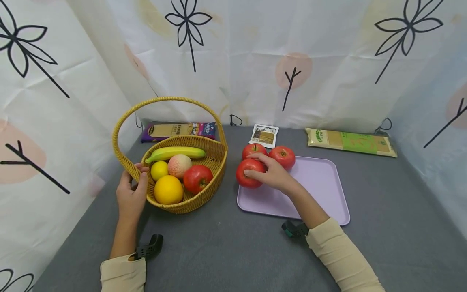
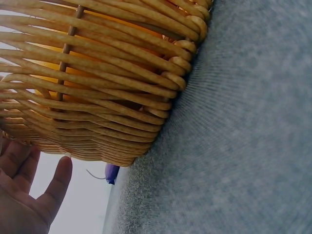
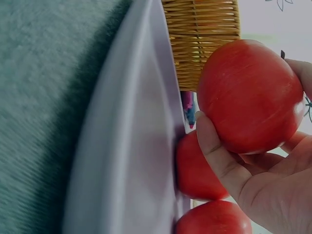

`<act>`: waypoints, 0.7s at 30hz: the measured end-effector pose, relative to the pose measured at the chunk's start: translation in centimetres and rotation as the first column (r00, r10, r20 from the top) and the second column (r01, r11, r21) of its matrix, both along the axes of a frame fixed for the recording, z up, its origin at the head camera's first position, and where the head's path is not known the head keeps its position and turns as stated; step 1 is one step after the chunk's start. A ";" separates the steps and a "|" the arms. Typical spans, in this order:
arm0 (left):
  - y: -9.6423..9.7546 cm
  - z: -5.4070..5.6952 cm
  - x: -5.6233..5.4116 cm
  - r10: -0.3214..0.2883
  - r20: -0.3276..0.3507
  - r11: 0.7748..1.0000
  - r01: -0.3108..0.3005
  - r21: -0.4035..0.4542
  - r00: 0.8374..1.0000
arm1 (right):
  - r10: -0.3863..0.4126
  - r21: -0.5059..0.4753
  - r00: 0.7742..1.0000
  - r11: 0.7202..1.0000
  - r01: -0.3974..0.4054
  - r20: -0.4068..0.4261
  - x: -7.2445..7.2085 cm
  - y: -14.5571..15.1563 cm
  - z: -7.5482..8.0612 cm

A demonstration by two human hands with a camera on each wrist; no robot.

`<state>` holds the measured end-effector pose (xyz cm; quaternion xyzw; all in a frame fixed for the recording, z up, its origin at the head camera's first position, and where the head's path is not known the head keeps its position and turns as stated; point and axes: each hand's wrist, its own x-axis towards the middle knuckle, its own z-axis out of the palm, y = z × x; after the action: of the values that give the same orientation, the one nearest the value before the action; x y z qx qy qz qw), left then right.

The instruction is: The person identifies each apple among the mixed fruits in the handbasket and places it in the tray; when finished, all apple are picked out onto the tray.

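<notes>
A yellow wicker basket [image 1: 191,209] with a tall arched handle stands on the left. Inside lie a banana [image 1: 178,153], a lemon [image 1: 159,170], a peach [image 1: 179,165], an orange [image 1: 168,190] and a red apple [image 1: 198,179]. My left hand [image 1: 132,194] grips the basket at its left side, by the handle's foot; the left wrist view shows the thumb [image 2: 57,187] at the wicker. With thumb and fingers, my right hand [image 1: 271,172] holds a red apple [image 3: 251,97] above the left part of a lilac tray [image 1: 321,186]. Two other apples [image 1: 282,157] [image 1: 254,150] sit behind it at the tray's far left corner.
Along the back lie a purple noodle packet [image 1: 178,130] behind the basket, a small white packet [image 1: 264,135] behind the apples, and a long green-and-beige packet [image 1: 350,142] on the right. Patterned white curtains [image 1: 248,81] rise around the grey table [image 1: 219,251].
</notes>
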<state>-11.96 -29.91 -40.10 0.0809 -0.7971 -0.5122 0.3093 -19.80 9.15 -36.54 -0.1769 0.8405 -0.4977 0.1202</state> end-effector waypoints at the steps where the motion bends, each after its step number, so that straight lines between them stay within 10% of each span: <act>1: 0.1 0.2 0.1 -0.002 -0.001 1.000 0.002 0.002 1.000 | 0.007 0.006 1.000 1.000 -0.007 -0.001 0.1 -0.1 -0.1; 7: 1.3 1.9 1.0 -0.025 -0.029 1.000 0.025 0.002 0.999 | 0.091 0.028 0.995 0.995 -0.090 -0.030 0.2 -0.6 -1.0; 21: -0.1 -0.2 -0.1 -0.025 -0.048 1.000 0.025 0.010 0.999 | 0.061 0.068 0.997 0.996 -0.058 -0.044 -0.2 -0.3 -0.7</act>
<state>-12.10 -30.01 -40.29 0.0604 -0.7877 -0.5222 0.3213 -19.99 8.87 -37.25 -0.2094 0.8535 -0.4615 0.1213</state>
